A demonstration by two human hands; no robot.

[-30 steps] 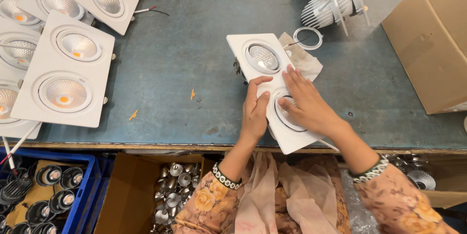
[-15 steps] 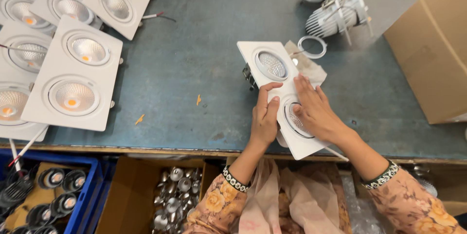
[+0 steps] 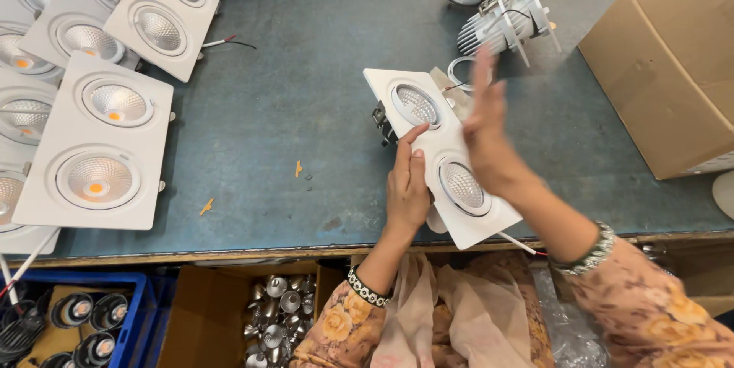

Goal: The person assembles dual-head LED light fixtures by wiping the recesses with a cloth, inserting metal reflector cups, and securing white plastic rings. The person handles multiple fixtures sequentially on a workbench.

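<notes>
Grey-blue bench (image 3: 321,131): worn, scuffed surface; far and side edges cut off by the frame.
Cardboard carton (image 3: 673,62): plain brown, at my right, only partly in frame.
Finished fixtures (image 3: 99,146): white rectangular twin downlight plates, overlapping at my left; several run off the frame.
Fixture in hand (image 3: 443,154): white rectangular plate with two round ribbed reflectors, lying tilted on the bench near its front edge, right of centre; its near corner overhangs the edge; a dark metal clip shows at its left side; underside hidden.
Finned lamp bodies (image 3: 501,16): white ribbed housings with brackets, beyond the fixture; tops cropped.
My right hand (image 3: 489,131): lifted over the fixture, fingers stretched flat, holding nothing; blurred, so I cannot tell if it touches the plate.
My left hand (image 3: 407,188): fingers pressed flat on the plate's left edge between the two reflectors, not curled round it.
Bins below bench (image 3: 279,307): small silver cups in a cardboard box, partly hidden by my sleeve.
</notes>
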